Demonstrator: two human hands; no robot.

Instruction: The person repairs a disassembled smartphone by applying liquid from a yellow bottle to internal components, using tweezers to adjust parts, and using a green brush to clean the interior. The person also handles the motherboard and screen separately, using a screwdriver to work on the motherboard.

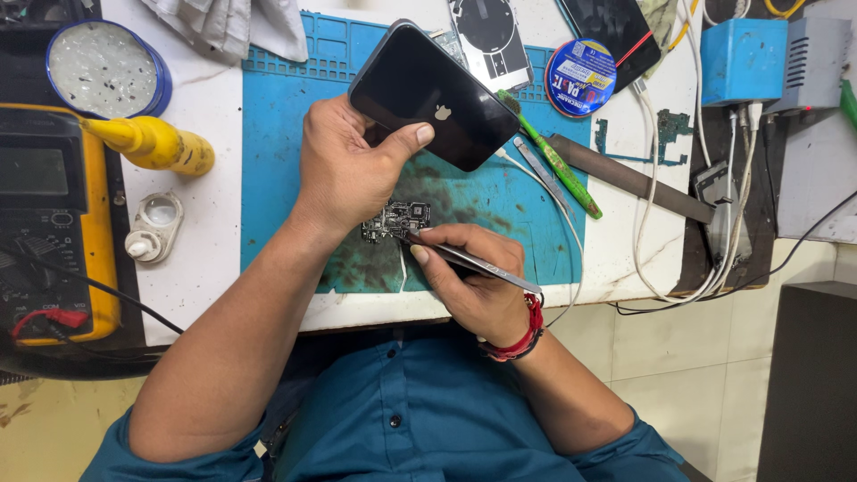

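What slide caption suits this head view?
Left hand holds a black phone; right hand brings tweezers to a circuit board.

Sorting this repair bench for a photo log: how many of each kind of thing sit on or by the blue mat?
Phones or phone backs: 3 (dark phone in left hand, white back cover, black phone)
Circuit boards: 1
Tweezers: 2 (right hand pair, loose pair)
Round tins: 2 ()
Total: 8

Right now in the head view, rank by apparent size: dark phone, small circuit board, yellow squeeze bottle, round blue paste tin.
1. Dark glossy phone in the left hand
2. Yellow squeeze bottle
3. Round blue paste tin
4. Small black circuit board
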